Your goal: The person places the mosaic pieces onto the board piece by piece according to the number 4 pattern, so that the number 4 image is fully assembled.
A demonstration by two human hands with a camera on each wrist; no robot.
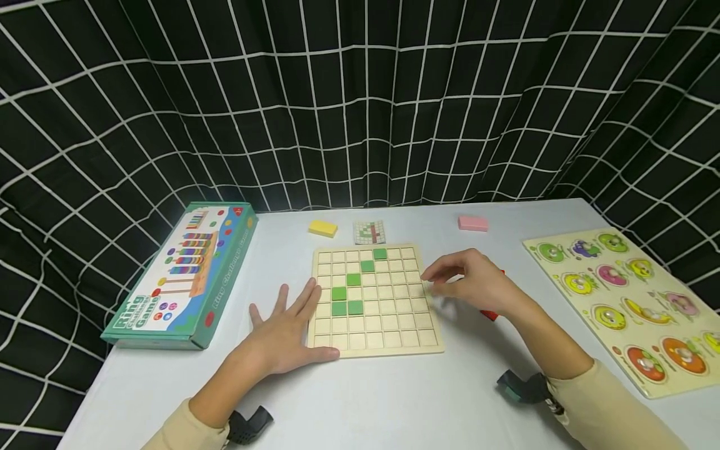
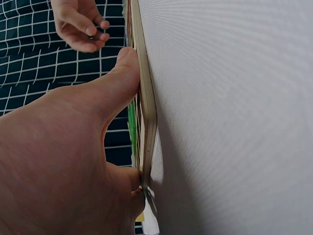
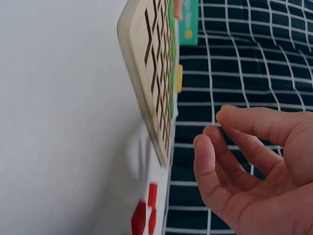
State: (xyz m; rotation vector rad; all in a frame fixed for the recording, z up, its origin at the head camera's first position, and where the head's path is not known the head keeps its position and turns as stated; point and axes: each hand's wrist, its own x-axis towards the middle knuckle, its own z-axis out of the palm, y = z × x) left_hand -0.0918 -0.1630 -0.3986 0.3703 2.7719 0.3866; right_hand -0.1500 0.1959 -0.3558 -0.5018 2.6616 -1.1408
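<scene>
A square wooden grid board lies flat on the table, with several green tiles in a stepped row on its cells. My left hand has its fingers spread at the board's left side, the thumb touching the front edge. Over the right edge hovers my right hand, its fingers loosely bent. In the right wrist view, the thumb and fingertips of that hand are apart and nothing shows between them. Red pieces lie on the table, partly hidden beneath the right hand.
Behind the board are a small printed pattern card, a yellow block and a pink block. A boxed ring game lies at the left. At the right is a fruit-and-vegetable knob puzzle. Black gridded curtain surrounds the table.
</scene>
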